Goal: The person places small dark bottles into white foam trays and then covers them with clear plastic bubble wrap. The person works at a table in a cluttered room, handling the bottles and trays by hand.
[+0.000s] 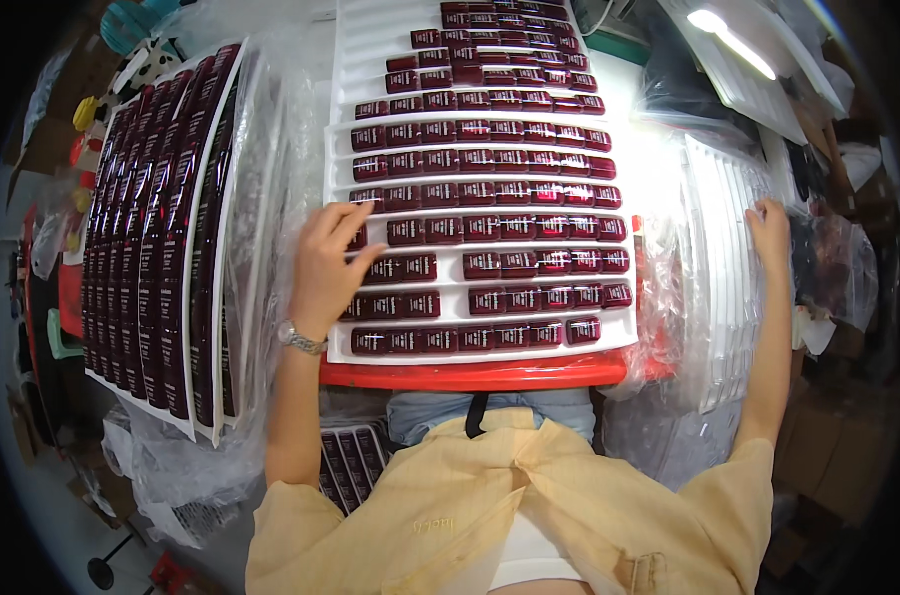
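Observation:
White ribbed trays [450, 266] lie in front of me, carrying rows of small dark-red glossy bottles [475, 227] laid on their sides. My left hand [329, 260], with a metal watch on the wrist, hovers at the left end of the rows. Its thumb and fingers are apart, around a bottle at a row's end; whether they touch it is unclear. Gaps break several nearer rows. On the right, my right hand [770, 233] is at the far edge of a stack of empty white trays [722, 268], its fingers curled closed on the edge of a tray.
Filled trays of dark-red bottles [152, 238] stand stacked at left, with clear plastic wrap [172, 476] around them. A red table edge [470, 373] runs beneath the front tray. Another tray of bottles [354, 461] sits low beside my lap. Cardboard boxes [837, 446] stand at far right.

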`<state>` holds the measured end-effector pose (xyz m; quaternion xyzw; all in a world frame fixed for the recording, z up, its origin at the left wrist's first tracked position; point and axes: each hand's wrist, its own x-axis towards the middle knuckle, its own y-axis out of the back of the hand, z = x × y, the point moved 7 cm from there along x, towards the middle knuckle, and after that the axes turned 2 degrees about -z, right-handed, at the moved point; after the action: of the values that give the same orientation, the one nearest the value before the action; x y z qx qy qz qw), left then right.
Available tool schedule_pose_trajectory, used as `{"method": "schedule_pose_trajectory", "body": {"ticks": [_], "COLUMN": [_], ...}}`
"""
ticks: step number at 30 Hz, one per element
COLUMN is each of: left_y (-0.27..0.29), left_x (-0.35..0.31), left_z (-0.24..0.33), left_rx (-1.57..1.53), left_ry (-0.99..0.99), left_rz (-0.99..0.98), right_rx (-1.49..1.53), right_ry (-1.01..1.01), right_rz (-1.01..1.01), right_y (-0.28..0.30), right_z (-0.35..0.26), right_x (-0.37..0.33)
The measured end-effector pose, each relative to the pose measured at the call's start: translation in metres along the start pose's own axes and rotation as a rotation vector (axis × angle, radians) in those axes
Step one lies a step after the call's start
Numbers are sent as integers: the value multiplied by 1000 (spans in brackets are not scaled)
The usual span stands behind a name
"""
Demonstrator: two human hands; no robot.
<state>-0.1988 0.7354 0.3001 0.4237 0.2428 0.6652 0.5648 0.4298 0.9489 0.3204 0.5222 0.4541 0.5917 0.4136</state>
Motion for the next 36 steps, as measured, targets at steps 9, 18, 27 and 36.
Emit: {"method": "schedule_pose_trajectory", "body": {"ticks": [9,18,27,36], "left_y": [2,3,-2,-22], "left_x": [-4,-19,-3,-25], "left_z": [-2,30,-14,38], "left_rx": [-303,-527,-53,41], "left_ry": [38,-28,-38,-80], "left_rz": [55,-8,-11,-40], "right_rx": [2151,1163,1423,1643], "right_ry": [-296,391,-80,67], "right_rz": [-745,-1108,-834,-774], "right_y": [1,27,6,18], "right_z": [-255,-494,-437,-434], "right_x": [-54,-103,-87,-123]}}
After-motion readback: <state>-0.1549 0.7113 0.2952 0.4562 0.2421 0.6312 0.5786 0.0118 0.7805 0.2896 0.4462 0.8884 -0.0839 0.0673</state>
